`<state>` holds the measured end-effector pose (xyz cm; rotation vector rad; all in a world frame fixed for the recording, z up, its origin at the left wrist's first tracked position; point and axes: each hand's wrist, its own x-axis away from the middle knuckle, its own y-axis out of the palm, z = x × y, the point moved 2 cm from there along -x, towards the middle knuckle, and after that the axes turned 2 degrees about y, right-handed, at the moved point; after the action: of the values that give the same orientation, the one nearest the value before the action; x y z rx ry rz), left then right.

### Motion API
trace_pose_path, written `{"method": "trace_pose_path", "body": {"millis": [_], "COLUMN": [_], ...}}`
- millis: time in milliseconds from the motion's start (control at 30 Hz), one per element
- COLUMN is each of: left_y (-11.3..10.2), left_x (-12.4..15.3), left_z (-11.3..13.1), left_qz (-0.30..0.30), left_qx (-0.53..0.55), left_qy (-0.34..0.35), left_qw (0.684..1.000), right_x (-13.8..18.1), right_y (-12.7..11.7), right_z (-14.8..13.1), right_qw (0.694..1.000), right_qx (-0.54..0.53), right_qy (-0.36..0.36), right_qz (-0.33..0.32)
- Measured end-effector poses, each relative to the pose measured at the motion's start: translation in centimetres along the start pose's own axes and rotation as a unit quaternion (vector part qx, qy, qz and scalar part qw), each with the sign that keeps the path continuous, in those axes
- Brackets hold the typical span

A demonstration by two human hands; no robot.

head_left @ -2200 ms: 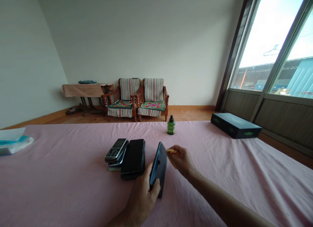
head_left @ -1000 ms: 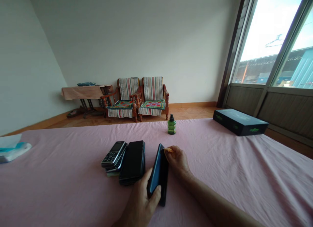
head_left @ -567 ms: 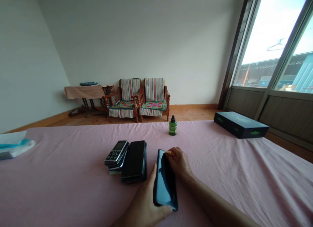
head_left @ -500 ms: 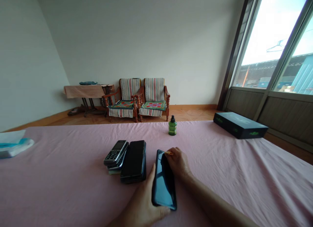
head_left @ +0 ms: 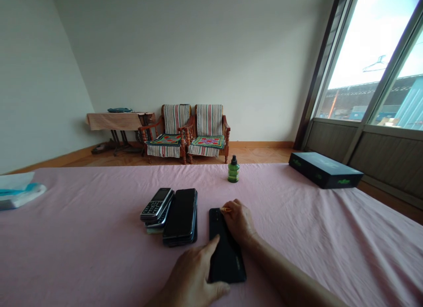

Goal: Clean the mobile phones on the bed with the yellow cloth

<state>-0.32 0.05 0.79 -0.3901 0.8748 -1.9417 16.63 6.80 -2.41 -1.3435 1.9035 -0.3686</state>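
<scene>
A dark smartphone (head_left: pixel 226 258) lies back up on the pink cloth in front of me, its camera bump near the top left corner. My left hand (head_left: pixel 194 271) grips it around the lower left side and bottom edge. At the phone's top, my right hand (head_left: pixel 238 221) pinches a small yellowish piece (head_left: pixel 226 209) against the camera end; its exact kind I cannot make out. Left of the phone sits a stack of smartphones (head_left: pixel 180 214), with a stack of keypad phones (head_left: pixel 157 205) leaning beside it.
A green bottle with a black cap (head_left: pixel 233 170) stands beyond my hands. Toward the right back lies a flat black box (head_left: pixel 325 169). A white and blue packet (head_left: pixel 21 194) rests at the far left of the pink cloth (head_left: pixel 82 249). Two wooden chairs (head_left: pixel 208 142) stand by the wall.
The smartphone has tipped flatter, so the bright reflection on its back is gone. The left fingers have shifted slightly over its edge, while the right hand stays at its top with the yellowish piece.
</scene>
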Motion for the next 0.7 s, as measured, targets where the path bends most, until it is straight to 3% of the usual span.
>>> {"method": "trace_pose_path", "body": {"millis": [167, 400, 567, 700], "left_y": [-0.3, -0.6, -0.4, -0.4], "left_x": [0.1, 0.2, 0.2, 0.0], "left_z": [0.5, 0.8, 1.2, 1.3], "left_qz": [-0.018, 0.026, 0.030, 0.026], "left_qx": [-0.012, -0.050, -0.050, -0.051], "left_qy": [0.007, 0.022, 0.077, 0.078], "left_qw": [1.000, 0.998, 0.995, 0.995], "right_x": [0.3, 1.4, 1.3, -0.3], "right_y": [-0.3, -1.5, -1.5, -0.8], "right_z": [-0.9, -2.1, -2.2, -2.1], "right_qw": [0.998, 0.990, 0.988, 0.989], "right_qx": [0.030, 0.069, 0.090, 0.097], "right_qy": [-0.039, -0.089, -0.089, -0.080], "right_qz": [-0.031, -0.083, -0.087, -0.081]}}
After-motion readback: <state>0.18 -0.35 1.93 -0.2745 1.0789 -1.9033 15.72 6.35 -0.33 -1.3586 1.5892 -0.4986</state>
